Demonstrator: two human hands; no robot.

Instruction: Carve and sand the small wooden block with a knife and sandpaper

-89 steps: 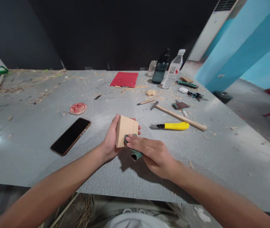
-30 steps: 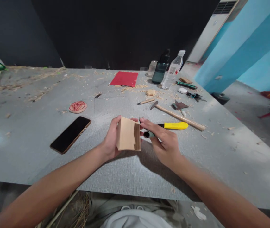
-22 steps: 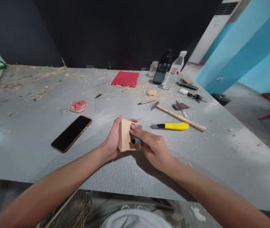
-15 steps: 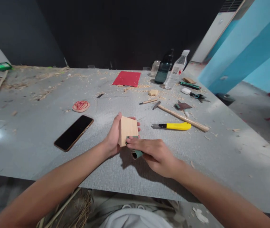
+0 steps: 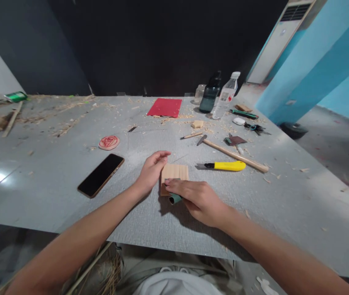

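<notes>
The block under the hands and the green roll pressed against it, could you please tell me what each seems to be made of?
Block: pale bare wood, matte, with faint straight grain lines on top.
Green roll: looks like curled sandpaper or abrasive sheet, held by the right hand; its grit is too small to tell.

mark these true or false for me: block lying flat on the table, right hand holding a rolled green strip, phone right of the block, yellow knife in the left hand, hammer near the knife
1. The wooden block lies flat on the table. True.
2. The right hand holds a rolled green strip against the block. True.
3. The phone lies right of the block. False: it lies to the left.
4. The left hand holds the yellow knife. False: the knife lies on the table, and the left hand is at the block's left edge.
5. The hammer lies just behind the knife. True.
</notes>
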